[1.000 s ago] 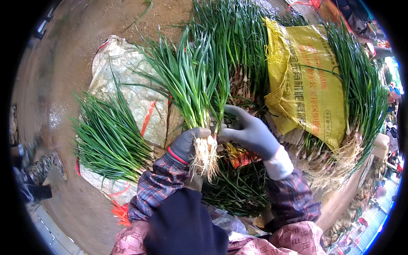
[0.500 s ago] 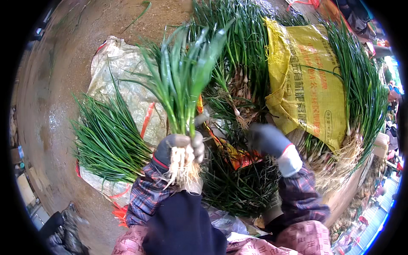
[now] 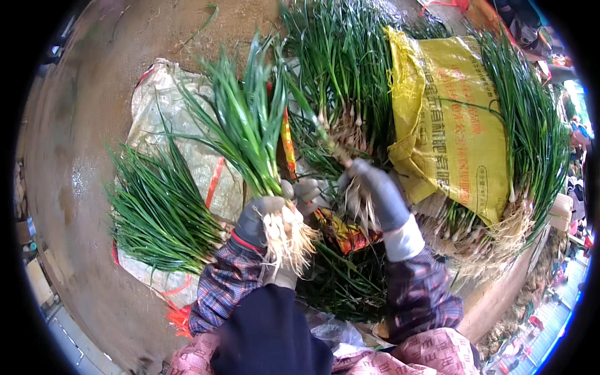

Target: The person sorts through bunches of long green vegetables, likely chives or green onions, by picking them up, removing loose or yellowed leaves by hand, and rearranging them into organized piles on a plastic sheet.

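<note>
My left hand (image 3: 255,220), in a grey glove, is closed round a bunch of green garlic (image 3: 253,140). Its leaves point up and away, while white bulbs and pale roots hang over the near side of the hand. To the right, my gloved right hand (image 3: 380,192) grips a smaller piece of green garlic (image 3: 361,203) by its lower stem, with roots dangling below the fingers. The two hands are a short way apart, at about the same height. A laid-down bundle of green garlic (image 3: 165,209) lies left of my left hand, roots toward me.
A whitish woven sack (image 3: 181,103) lies under the left bundle on wet brown ground. Green garlic is heaped (image 3: 350,69) at the back. A yellow woven sack (image 3: 459,125) covers part of the right-hand pile (image 3: 528,137). Dark loose leaves (image 3: 350,281) lie below my hands.
My right hand has moved left and closed on a piece of green garlic from the middle heap. The bunch in my left hand has tilted leftward, its roots swinging right.
</note>
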Tool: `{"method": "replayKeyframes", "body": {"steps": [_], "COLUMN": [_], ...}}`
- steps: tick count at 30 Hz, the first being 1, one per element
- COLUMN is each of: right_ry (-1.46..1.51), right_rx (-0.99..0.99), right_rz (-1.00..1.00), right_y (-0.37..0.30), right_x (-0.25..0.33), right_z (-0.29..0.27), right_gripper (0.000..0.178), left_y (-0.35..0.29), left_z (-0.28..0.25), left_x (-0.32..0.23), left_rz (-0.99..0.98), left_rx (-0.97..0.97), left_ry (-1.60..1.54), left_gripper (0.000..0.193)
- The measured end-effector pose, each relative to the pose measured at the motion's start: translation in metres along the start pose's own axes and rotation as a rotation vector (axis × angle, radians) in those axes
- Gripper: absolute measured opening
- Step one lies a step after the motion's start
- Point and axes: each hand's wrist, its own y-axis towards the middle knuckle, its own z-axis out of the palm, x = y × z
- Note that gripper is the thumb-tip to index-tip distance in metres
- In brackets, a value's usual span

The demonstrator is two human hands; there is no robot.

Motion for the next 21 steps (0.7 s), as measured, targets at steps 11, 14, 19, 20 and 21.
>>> {"method": "replayKeyframes", "body": {"steps": [11, 14, 19, 20, 21], "right_ry": [-0.756, -0.352, -0.626, -0.612, -0.445], "right_rx": [-0.155, 0.338, 0.207, 0.149, 0.061], "right_rz": [-0.162, -0.021, -0.054, -0.069, -0.023], "right_y": [0.022, 0.051, 0.047, 0.047, 0.049], "right_x": [0.015, -0.024, -0.032, -0.036, -0.032], "right_z": [0.034, 0.048, 0.054, 0.055, 0.057], "right_gripper": [0.058, 0.054, 0.034, 0.032, 0.031], "left_y": [-0.01, -0.008, -0.015, -0.016, -0.018], "left_z": [-0.015, -0.001, -0.007, -0.016, -0.02], "left_x": [0.003, -0.003, -0.014, -0.008, -0.009], "left_rz": [-0.21, -0.261, -0.319, -0.313, -0.296], "left_rx": [-0.036, -0.055, -0.053, -0.032, -0.01], "left_ry": [0.005, -0.076, -0.04, -0.068, -0.087], "left_gripper": [0.029, 0.03, 0.031, 0.03, 0.03]}}
